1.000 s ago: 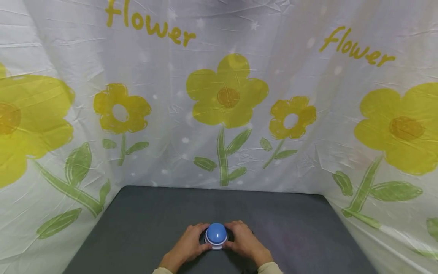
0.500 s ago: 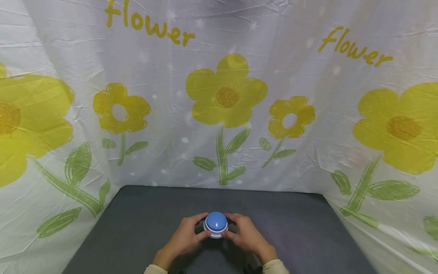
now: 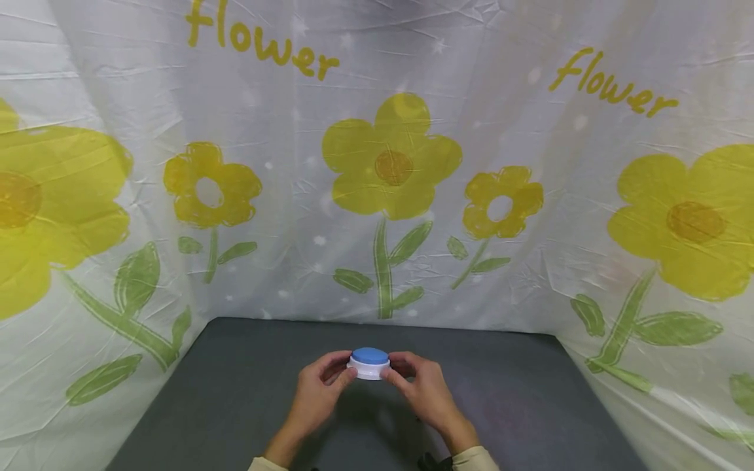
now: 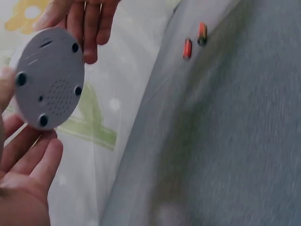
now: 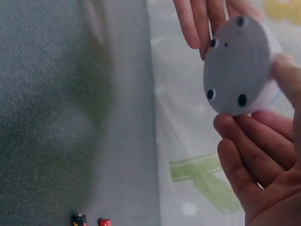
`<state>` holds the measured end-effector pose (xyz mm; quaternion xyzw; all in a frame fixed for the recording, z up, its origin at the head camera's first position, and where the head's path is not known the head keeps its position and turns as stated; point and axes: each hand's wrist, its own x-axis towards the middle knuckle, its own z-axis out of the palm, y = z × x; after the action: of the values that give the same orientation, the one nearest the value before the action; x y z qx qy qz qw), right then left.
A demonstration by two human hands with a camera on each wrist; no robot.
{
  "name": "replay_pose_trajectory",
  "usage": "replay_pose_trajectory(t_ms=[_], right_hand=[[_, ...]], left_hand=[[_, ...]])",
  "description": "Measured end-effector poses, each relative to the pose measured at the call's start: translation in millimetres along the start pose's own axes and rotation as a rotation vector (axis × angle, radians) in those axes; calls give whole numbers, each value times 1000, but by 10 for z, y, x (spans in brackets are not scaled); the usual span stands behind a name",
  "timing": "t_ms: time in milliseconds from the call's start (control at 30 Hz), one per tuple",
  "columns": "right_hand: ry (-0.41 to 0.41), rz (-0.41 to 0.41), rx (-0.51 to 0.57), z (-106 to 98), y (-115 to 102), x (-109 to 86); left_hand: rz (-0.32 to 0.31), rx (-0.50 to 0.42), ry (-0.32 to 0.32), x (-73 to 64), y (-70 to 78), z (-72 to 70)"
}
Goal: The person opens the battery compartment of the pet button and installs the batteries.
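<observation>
A round push button (image 3: 369, 364) with a blue domed top and a white base is held up above the table, between both hands. My left hand (image 3: 315, 392) grips its left edge, thumb in front and fingers behind. On the opposite edge, my right hand (image 3: 427, 390) holds it the same way. In the left wrist view the white underside (image 4: 51, 80) faces the camera, with several dark round feet and a patch of small holes. The right wrist view also shows the base (image 5: 237, 66), pinched at its rim.
Two small batteries lie on the dark grey table (image 3: 265, 366): a red one (image 4: 187, 49) and a black-and-orange one (image 4: 202, 34). They cannot be made out in the head view. White fabric (image 3: 283, 229) printed with yellow flowers encloses the table at the back and sides.
Both hands have raised the push button off the table and moved it away from the body. Its top has tilted, so more of the white base's front shows now.
</observation>
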<state>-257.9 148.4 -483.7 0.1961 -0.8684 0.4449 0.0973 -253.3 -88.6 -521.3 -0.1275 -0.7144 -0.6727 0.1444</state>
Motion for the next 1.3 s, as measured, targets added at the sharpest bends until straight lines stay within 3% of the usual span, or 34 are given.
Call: replay_pose_trajectory(t_ms=[100, 233, 400, 600, 933, 1133, 1300], right_hand=[[8, -8, 17, 1, -35, -9], [11, -60, 19, 8, -49, -23], [77, -109, 0, 31, -67, -22], [172, -102, -11, 30, -107, -25], [176, -165, -71, 13, -123, -41], [195, -168, -65, -15, -139, -11], [156, -130, -62, -20, -156, -8]], left_hand=[[4, -31, 90, 4, 50, 34], [23, -4, 192, -2, 139, 60], [14, 16, 250, -8, 226, 88], [7, -47, 234, -8, 253, 96], [41, -19, 205, -31, 265, 83], [23, 26, 119, -14, 295, 43], [-35, 100, 45, -13, 319, -13]])
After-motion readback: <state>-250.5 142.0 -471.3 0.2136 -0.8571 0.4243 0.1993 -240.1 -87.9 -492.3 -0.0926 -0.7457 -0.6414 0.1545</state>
